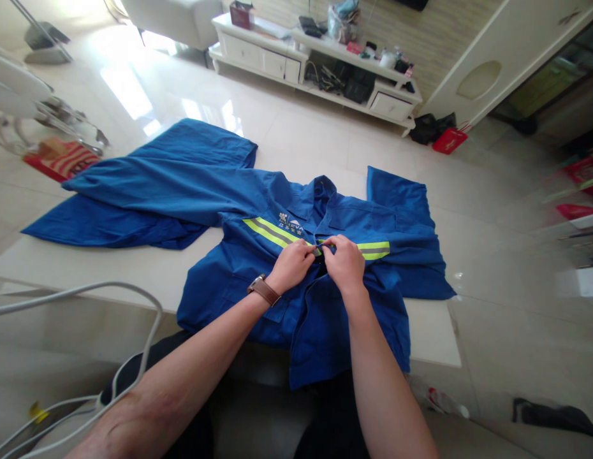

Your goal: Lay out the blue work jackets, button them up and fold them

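A blue work jacket (248, 255) with yellow-green and grey reflective stripes lies spread over a white table (435, 331), its collar toward the far side. My left hand (292, 262), with a brown-strapped watch (264, 290) at the wrist, pinches the jacket's front edge at the stripe. Close beside it, my right hand (344, 260) pinches the opposite front edge at the same height. The fingertips of both hands nearly meet, and any fastener between them is too small to make out. Below the hands the front hangs apart over the table's near edge.
More blue cloth (196, 141) lies under the left sleeve. A red-striped paper bag (62, 159) is at the left. A white cable (150, 296) loops at the near left. Beyond the table stands a white cabinet (258, 54) with items on it, and a red bag (449, 140) rests on the floor.
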Demonstrator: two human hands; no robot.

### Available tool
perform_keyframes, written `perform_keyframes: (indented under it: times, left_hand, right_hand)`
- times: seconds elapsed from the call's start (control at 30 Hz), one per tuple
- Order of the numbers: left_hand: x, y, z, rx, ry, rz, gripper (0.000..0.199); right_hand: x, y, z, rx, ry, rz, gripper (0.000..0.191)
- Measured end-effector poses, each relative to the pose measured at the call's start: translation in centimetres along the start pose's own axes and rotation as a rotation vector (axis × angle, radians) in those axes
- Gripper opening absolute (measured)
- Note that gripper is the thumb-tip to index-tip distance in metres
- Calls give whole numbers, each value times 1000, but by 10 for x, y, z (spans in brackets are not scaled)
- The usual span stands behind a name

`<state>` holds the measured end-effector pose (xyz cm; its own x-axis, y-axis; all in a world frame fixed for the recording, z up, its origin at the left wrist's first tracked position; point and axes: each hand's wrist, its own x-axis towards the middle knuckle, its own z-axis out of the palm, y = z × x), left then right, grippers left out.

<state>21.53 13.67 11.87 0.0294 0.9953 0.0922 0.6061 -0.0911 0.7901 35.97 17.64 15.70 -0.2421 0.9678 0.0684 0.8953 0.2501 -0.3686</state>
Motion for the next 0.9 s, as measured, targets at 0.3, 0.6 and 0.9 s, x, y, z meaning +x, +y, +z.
perform_keyframes:
  times: [0.3,0.6,0.9]
  left_hand:
    - [-1,-1,2,12,-6,-12,27]
    - [-1,1,4,-14,2,-49,28]
    - [4,-2,0,-121,18,-113,33]
  right_hand:
    - [-2,0,1,-37,-15,-2,12]
    - [0,-5,11,-46,17,28,14]
    - [5,6,5,103,-17,-1,14]
